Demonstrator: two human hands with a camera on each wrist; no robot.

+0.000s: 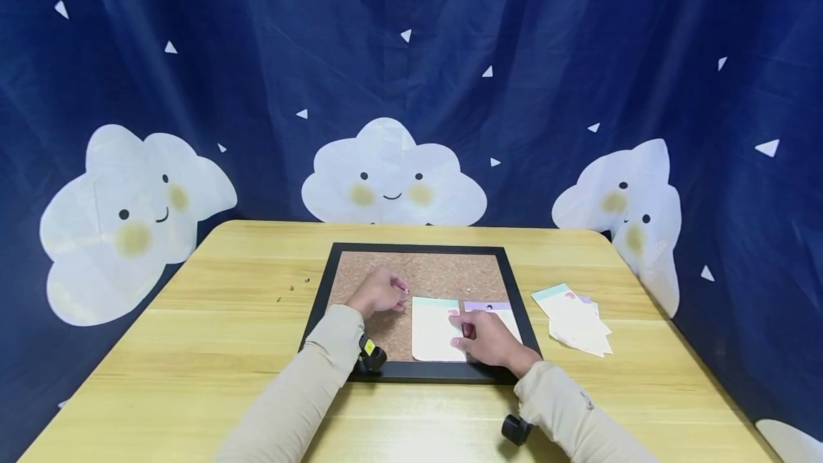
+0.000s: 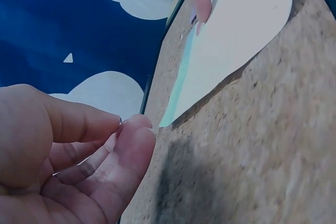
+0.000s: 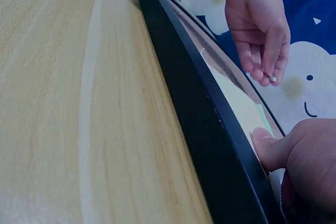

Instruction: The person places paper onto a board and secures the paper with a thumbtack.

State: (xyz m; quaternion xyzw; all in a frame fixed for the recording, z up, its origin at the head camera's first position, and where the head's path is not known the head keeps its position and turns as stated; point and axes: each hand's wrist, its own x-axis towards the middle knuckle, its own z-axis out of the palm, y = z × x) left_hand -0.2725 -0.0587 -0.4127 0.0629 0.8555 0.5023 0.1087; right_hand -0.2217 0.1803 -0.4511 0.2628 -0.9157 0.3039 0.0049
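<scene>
Over the corkboard [image 1: 366, 263], my left hand [image 1: 379, 293] pinches a small push pin [image 3: 273, 78] between thumb and fingertips, just left of a note sheet's upper corner. That note sheet [image 1: 432, 331], white with a mint-green top strip, lies on the cork, its surface slightly bowed in the left wrist view. At its right edge my right hand [image 1: 491, 338] holds it, thumb and forefinger on its face. Partly hidden behind this hand is a second note sheet [image 1: 511, 316] with a purple top strip and a dark pin [image 1: 490, 307] in it.
A black frame [image 1: 424, 373] borders the corkboard. Right of it, several loose note sheets [image 1: 575, 320] lie fanned in a pile on the wooden table [image 1: 193, 356]. Several tiny pins [image 1: 291, 288] are scattered left of the board. A blue cloud-print curtain [image 1: 270, 41] hangs behind.
</scene>
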